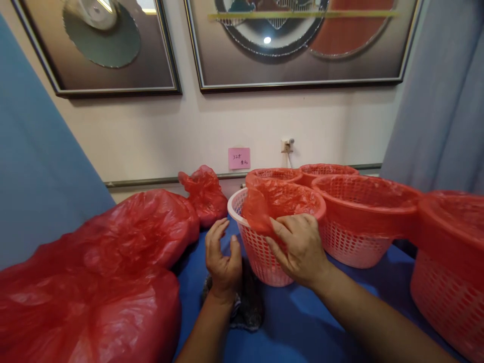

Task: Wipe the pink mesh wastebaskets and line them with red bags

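Observation:
A white perforated plastic basket [260, 252] stands in the middle. A thin red plastic bag [255, 206] lines it and covers most of its rim; the rim's left side is bare white. My right hand [302, 247] is closed on the bag's edge at the front of the basket, fingers and thumb pinching the film. Just left of the basket is my left hand [224, 257], with curled fingers apart from the thumb and nothing between them. A dark, crumpled cloth-like item [247, 302] lies below it, partly hidden by my wrist.
More baskets covered with red bags stand behind and to the right, including a near one [446, 272]. Large full red bags [124, 282] fill the left side of the blue table [298, 322]. A pink note [239, 158] and a wall socket [287, 146] are behind.

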Demonstrator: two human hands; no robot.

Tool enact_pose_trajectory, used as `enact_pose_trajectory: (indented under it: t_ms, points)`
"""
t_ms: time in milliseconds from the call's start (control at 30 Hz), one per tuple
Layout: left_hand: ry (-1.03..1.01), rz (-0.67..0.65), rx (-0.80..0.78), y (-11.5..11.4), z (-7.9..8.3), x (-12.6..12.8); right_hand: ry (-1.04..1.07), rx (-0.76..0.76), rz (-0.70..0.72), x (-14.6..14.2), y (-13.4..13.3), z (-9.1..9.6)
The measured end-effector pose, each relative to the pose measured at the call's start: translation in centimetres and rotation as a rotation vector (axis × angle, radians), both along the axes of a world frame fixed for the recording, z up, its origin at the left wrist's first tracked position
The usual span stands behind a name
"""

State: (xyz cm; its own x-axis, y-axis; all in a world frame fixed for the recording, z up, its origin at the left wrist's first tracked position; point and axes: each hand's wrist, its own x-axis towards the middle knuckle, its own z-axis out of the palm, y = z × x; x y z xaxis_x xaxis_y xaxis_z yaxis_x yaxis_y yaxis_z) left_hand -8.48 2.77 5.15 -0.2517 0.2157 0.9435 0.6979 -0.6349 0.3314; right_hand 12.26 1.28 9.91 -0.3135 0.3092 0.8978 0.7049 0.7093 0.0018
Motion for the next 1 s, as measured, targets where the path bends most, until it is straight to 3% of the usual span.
enact_pose_trajectory:
  t_ms: [67, 133, 267, 367, 467, 600, 667, 733, 867, 1000]
  points:
    - [-0.005, -0.038, 0.001, -0.4, 1.6, 0.0, -0.029, -0.009, 0.035, 0.4, 0.1, 0.0]
    - [0.109, -0.092, -0.011, -0.6, 4.4, 0.2, -0.067, -0.034, 0.065, 0.8, 0.0, 0.2]
    - [0.609, -0.217, -0.217, 0.1, 11.0, 1.2, -0.077, -0.094, 0.107, 1.5, 0.1, 0.5]
    - [0.959, -0.154, -0.390, 1.3, 14.2, 1.0, -0.041, -0.142, 0.145, 2.0, 0.4, 0.5]
    - [1.019, 0.024, -0.393, 1.5, 14.4, -0.5, 0.030, -0.174, 0.209, 2.4, 0.8, 0.4]
    - [0.873, 0.151, -0.201, -0.5, 11.6, -2.8, 0.132, -0.187, 0.270, 2.9, 1.5, 0.5]
    - [0.809, 0.111, -0.155, -1.9, 10.3, -3.3, 0.147, -0.209, 0.287, 3.0, 1.7, 0.5]
    - [0.755, -0.011, -0.205, -3.2, 9.9, -3.2, 0.144, -0.232, 0.307, 3.1, 1.8, 0.6]
    - [0.754, -0.219, -0.421, -4.3, 12.0, -1.6, 0.137, -0.256, 0.368, 3.4, 1.7, 0.8]
    - [0.985, -0.262, -0.456, -3.6, 13.7, 0.0, 0.128, -0.286, 0.422, 3.9, 1.4, 1.1]
